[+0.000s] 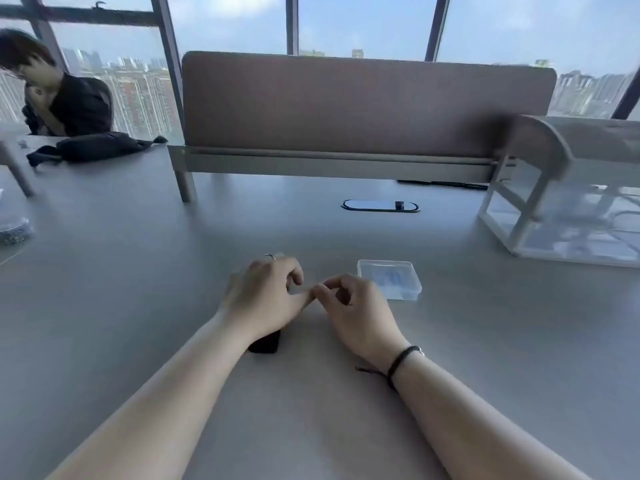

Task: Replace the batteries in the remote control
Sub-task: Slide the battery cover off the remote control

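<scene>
A black remote control (265,342) lies on the grey table (138,271); only its near end shows from under my left wrist. My left hand (263,299) covers the rest, its fingers curled over the far end and its thumb stretched to the right. A small metallic piece (273,255) peeks out just beyond its knuckles. My right hand (353,306) sits right beside it, fingers curled, fingertips meeting at the left thumb tip; whether they pinch anything is hidden. A clear plastic box (389,278) with blue contents stands just past my right hand.
A brown desk divider (367,105) on legs crosses the table's far side, with a cable port (380,205) in front of it. A clear acrylic case (561,216) stands at the right. At the far left a person sits behind a black bag (100,148).
</scene>
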### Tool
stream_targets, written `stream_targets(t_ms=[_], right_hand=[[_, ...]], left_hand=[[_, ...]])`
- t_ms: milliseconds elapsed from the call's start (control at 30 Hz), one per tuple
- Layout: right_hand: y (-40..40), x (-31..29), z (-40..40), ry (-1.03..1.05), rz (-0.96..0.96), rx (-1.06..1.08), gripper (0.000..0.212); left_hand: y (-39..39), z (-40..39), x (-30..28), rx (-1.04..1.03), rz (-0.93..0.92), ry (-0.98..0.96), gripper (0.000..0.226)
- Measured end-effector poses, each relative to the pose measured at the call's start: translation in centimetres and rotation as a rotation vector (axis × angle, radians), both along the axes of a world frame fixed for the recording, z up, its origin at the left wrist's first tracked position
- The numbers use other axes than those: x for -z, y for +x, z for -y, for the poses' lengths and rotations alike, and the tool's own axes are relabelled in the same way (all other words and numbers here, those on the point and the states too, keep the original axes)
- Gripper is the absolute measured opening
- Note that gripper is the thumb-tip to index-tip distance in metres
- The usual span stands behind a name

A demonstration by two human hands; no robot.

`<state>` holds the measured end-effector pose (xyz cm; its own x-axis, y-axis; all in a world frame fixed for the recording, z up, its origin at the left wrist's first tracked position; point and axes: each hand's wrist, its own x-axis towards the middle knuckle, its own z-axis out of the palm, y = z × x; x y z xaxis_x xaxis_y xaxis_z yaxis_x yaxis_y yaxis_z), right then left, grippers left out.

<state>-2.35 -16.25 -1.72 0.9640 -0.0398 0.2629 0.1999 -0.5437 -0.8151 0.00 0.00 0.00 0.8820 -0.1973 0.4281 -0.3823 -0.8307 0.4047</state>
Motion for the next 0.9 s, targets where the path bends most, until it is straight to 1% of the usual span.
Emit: stream_targets(t_ms=[67,133,233,267,400,533,600,700,800,833,900], right_hand=[[-0.3,-0.4,0.2,-0.017,-0.005,0.017,0.025],[-0.2,-0.3,0.4,-0.033,-0.021,0.037,0.033],[-0.5,0.0,-0.1,-0.147,-0.003,0.005,0.037],[-0.7,0.1,-0.2,-0.189,-0.001,-0.004,0.037],[-0.9,0.2,-0.1,-0.21,0.017,-0.012,0.037],[-1.2,0.0,-0.3,-0.323,0.012,-0.021,0.04],[-1.2,-0.1,-0.4,-0.335,0.0,-0.025,0.047],[-1.1,-0.4,-0.5,-0.315,-0.028,-0.041,0.053],[-1.2,-0.6,-0.6,-0.341,-0.025,-0.078,0.057],[-1.1,-0.6,-0.6,-0.354,-0.019,-0.095,0.06],[-1.1,-0.5,-0.5,-0.367,-0.006,-0.125,0.064]], left_hand=[[-0.4,-0.2,-0.1,-0.087,-0.051,0.081,0.046],[-0.5,-0.4,0.3,-0.133,-0.161,0.118,0.058],[-0.7,-0.4,0.6,-0.144,-0.289,0.035,0.073],[-0.7,-0.5,0.6,-0.154,-0.297,0.018,0.073],[-0.7,-0.8,0.7,-0.213,-0.272,-0.024,0.062],[-0.5,-0.6,0.6,-0.175,-0.204,-0.126,0.062],[-0.6,-0.2,0.5,-0.142,-0.187,-0.271,0.058],[-0.6,0.7,0.3,-0.144,-0.257,-0.667,0.049],[-0.6,1.8,0.2,-0.099,-0.291,-0.984,0.036],[-0.5,2.1,0.2,-0.069,-0.293,-1.068,0.03],[-0.6,2.5,0.1,-0.035,-0.317,-1.163,0.018]])
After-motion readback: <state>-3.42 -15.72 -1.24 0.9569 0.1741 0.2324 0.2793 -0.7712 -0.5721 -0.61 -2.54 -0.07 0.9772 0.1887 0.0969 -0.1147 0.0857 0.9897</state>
